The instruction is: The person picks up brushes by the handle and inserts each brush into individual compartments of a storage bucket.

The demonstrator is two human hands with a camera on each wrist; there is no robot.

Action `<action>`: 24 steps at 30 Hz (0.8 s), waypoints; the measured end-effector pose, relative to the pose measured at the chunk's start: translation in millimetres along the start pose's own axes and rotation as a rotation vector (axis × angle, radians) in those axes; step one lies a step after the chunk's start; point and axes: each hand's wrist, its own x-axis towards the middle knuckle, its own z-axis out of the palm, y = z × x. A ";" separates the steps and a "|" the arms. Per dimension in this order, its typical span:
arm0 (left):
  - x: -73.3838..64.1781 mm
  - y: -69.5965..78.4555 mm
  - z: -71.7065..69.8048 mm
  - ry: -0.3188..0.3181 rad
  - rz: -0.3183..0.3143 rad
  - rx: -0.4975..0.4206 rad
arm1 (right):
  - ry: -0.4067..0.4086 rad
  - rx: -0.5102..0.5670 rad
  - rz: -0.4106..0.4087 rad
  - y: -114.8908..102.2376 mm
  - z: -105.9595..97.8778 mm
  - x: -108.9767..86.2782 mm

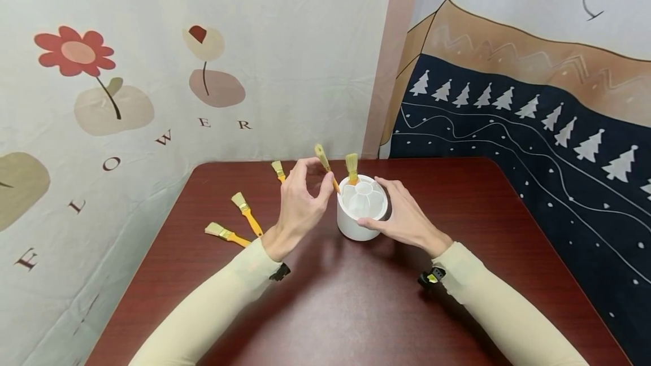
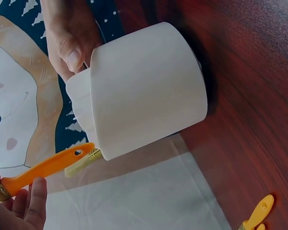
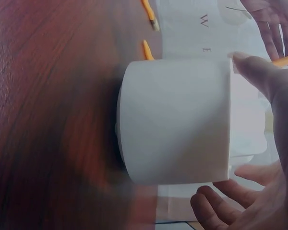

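Note:
My left hand (image 1: 304, 196) pinches a flat paintbrush (image 2: 50, 165) near its metal band, bristles up. The tip of the brush's orange handle points down at the left rim of a round white pen holder (image 1: 356, 229). Inside the holder are petal-shaped compartments, and one paintbrush (image 1: 352, 164) stands in the far part with its bristles up. My right hand (image 1: 407, 216) grips the holder at its rim, thumb on the near side and fingers round the far right side.
To the left on the dark red table (image 1: 356, 309) lie three more paintbrushes: one at the far side (image 1: 277, 169), one in the middle (image 1: 247, 214) and one nearer me (image 1: 226, 234). A flower-print curtain (image 1: 305, 61) hangs behind the table, with a tree-print cloth (image 1: 488, 123) at the right.

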 end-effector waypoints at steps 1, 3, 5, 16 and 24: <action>0.0 0.1 0.7 -0.004 0.000 0.008 | -0.009 0.000 -0.002 0.7 -1.0 -0.3; -0.3 0.0 2.3 -0.014 -0.005 0.012 | -0.021 -0.003 -0.008 2.0 -2.1 -0.2; -0.2 0.0 3.9 -0.023 -0.012 0.007 | -0.023 -0.004 -0.015 3.6 -2.4 -0.1; -2.4 -5.9 9.1 -0.071 -0.045 0.026 | -0.011 -0.009 -0.028 5.2 -3.6 2.0; -6.4 -12.6 14.8 -0.104 -0.116 -0.009 | 0.002 -0.009 -0.040 5.2 -3.0 2.5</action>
